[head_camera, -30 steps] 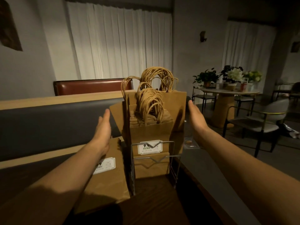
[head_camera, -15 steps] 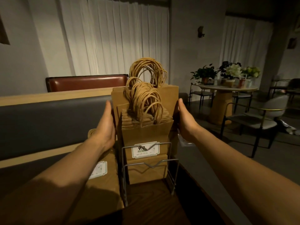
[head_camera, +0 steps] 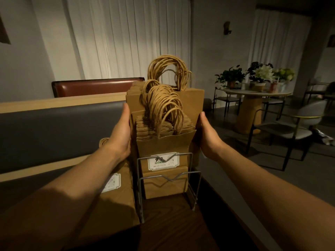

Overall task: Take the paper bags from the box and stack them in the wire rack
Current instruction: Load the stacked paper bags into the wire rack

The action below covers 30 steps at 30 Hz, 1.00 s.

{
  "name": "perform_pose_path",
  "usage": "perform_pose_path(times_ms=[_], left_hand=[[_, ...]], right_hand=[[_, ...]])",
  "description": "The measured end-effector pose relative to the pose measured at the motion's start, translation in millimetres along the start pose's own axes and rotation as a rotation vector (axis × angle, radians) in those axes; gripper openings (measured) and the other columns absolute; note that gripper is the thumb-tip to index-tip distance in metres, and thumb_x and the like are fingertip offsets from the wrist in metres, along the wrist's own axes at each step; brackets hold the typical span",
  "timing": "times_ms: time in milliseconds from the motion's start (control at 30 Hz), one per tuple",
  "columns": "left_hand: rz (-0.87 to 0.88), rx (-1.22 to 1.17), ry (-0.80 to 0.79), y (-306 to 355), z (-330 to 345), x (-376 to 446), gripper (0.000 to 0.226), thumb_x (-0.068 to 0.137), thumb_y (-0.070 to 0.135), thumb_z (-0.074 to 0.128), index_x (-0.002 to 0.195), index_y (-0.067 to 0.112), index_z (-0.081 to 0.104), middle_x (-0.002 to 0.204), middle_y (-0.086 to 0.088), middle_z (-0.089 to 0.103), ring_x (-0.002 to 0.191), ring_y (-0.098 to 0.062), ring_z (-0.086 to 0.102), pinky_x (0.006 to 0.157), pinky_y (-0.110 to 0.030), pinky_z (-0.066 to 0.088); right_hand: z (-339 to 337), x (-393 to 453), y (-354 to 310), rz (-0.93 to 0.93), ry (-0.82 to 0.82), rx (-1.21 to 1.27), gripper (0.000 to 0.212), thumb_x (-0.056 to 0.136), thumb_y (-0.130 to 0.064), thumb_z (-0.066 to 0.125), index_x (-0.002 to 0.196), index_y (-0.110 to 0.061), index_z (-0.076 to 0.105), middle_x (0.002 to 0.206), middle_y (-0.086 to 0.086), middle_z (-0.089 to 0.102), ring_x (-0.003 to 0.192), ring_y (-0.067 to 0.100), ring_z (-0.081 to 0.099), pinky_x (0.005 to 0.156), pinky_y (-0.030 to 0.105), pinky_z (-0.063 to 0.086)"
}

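Note:
A wire rack stands on the dark wooden table and holds several upright brown paper bags with twisted paper handles; the front bag carries a white label. Taller bags stand behind the shorter front ones. My left hand presses flat against the left side of the stack. Against the right side lies my right hand, fingers extended. The two palms squeeze the bags between them. More brown bags lie flat left of the rack, under my left forearm. The box is hidden from view.
A grey padded bench back with a wooden top runs along the left. To the right the table edge drops to the floor. A round table with potted plants and a grey chair stand at the far right.
Both hands have closed in from either side and now press against the stack of bags, squaring it in the rack. The view has shifted slightly closer.

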<state>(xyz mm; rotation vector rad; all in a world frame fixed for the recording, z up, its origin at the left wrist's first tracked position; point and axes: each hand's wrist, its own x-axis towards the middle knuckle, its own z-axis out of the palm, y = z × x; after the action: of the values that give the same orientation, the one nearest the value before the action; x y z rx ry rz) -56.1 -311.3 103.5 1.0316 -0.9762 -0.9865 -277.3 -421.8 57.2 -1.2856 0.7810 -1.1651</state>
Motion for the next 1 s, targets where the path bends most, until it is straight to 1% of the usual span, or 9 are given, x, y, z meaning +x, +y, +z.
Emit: perform_pose_path(times_ms=[100, 233, 300, 400, 500, 600, 667, 833, 1000], left_hand=[[-0.054, -0.016, 0.061, -29.3, -5.5, -11.6, 0.060, 0.097, 0.067, 0.029, 0.108, 0.028, 0.073, 0.100, 0.000, 0.078, 0.098, -0.016, 0.073, 0.077, -0.034, 0.054], [-0.094, -0.066, 0.069, -38.4, -4.8, -12.7, 0.057, 0.097, 0.064, 0.035, 0.099, 0.024, 0.076, 0.106, -0.008, 0.077, 0.096, -0.021, 0.074, 0.086, -0.040, 0.054], [-0.089, -0.065, 0.055, -35.4, -3.9, -11.0, 0.058, 0.096, 0.064, 0.036, 0.101, 0.023, 0.076, 0.109, -0.010, 0.076, 0.101, -0.023, 0.073, 0.091, -0.042, 0.054], [-0.064, -0.031, 0.069, -21.7, -0.5, -7.7, 0.058, 0.095, 0.067, 0.036, 0.105, 0.023, 0.074, 0.104, -0.007, 0.077, 0.100, -0.024, 0.073, 0.090, -0.042, 0.055], [-0.040, 0.057, 0.078, -1.5, 3.3, -3.3, 0.063, 0.096, 0.068, 0.033, 0.116, 0.022, 0.071, 0.103, -0.004, 0.078, 0.101, -0.023, 0.073, 0.088, -0.040, 0.056], [-0.003, 0.108, 0.034, 14.1, 3.9, 0.0, 0.062, 0.098, 0.065, 0.032, 0.132, 0.022, 0.062, 0.108, -0.003, 0.077, 0.106, -0.021, 0.071, 0.098, -0.042, 0.052], [0.013, 0.134, 0.021, 16.3, 1.8, 0.7, 0.060, 0.099, 0.064, 0.032, 0.134, 0.024, 0.061, 0.109, -0.002, 0.076, 0.106, -0.020, 0.071, 0.100, -0.043, 0.051], [-0.051, 0.051, 0.003, -20.0, -19.7, -1.2, 0.064, 0.098, 0.067, 0.028, 0.130, 0.025, 0.065, 0.120, -0.003, 0.072, 0.122, -0.022, 0.062, 0.110, -0.044, 0.042], [-0.088, 0.008, 0.000, -28.8, -15.9, -0.8, 0.064, 0.097, 0.069, 0.026, 0.119, 0.028, 0.070, 0.114, -0.005, 0.075, 0.109, -0.022, 0.069, 0.097, -0.042, 0.051]], right_hand=[[1.9, -1.7, 5.8, 0.030, -0.044, -0.008, 0.045, 0.097, -0.067, 0.036, 0.117, -0.037, 0.063, 0.126, 0.000, 0.069, 0.122, 0.020, 0.060, 0.116, 0.050, 0.034], [3.3, -1.6, 7.9, 0.003, -0.043, -0.036, 0.051, 0.100, -0.061, 0.036, 0.134, -0.030, 0.056, 0.126, -0.002, 0.067, 0.120, 0.018, 0.060, 0.116, 0.048, 0.036], [3.5, -0.8, 4.0, -0.015, -0.022, -0.035, 0.052, 0.098, -0.064, 0.039, 0.134, -0.031, 0.055, 0.129, -0.001, 0.066, 0.122, 0.019, 0.059, 0.116, 0.049, 0.035], [2.0, 3.1, -11.5, -0.043, -0.006, -0.029, 0.048, 0.095, -0.065, 0.042, 0.125, -0.032, 0.061, 0.126, 0.000, 0.068, 0.121, 0.021, 0.060, 0.115, 0.049, 0.037], [7.5, 2.1, -26.5, -0.052, -0.012, 0.035, 0.035, 0.100, -0.058, 0.039, 0.104, -0.033, 0.064, 0.110, -0.002, 0.071, 0.113, 0.020, 0.064, 0.112, 0.046, 0.041], [13.0, 3.2, -19.9, -0.039, -0.027, 0.123, 0.042, 0.096, -0.064, 0.042, 0.113, -0.033, 0.066, 0.122, 0.002, 0.071, 0.118, 0.025, 0.064, 0.112, 0.052, 0.040], [15.7, 2.6, -10.0, -0.014, -0.024, 0.184, 0.045, 0.095, -0.065, 0.042, 0.118, -0.034, 0.065, 0.127, 0.003, 0.069, 0.120, 0.026, 0.063, 0.111, 0.053, 0.041], [18.4, -6.6, 20.2, 0.024, -0.072, 0.165, 0.055, 0.101, -0.058, 0.036, 0.140, -0.024, 0.055, 0.131, 0.007, 0.066, 0.117, 0.023, 0.065, 0.095, 0.040, 0.053], [17.3, -5.2, 17.0, 0.007, -0.012, 0.159, 0.055, 0.098, -0.060, 0.043, 0.139, -0.025, 0.055, 0.128, 0.006, 0.068, 0.114, 0.023, 0.068, 0.101, 0.046, 0.050]])
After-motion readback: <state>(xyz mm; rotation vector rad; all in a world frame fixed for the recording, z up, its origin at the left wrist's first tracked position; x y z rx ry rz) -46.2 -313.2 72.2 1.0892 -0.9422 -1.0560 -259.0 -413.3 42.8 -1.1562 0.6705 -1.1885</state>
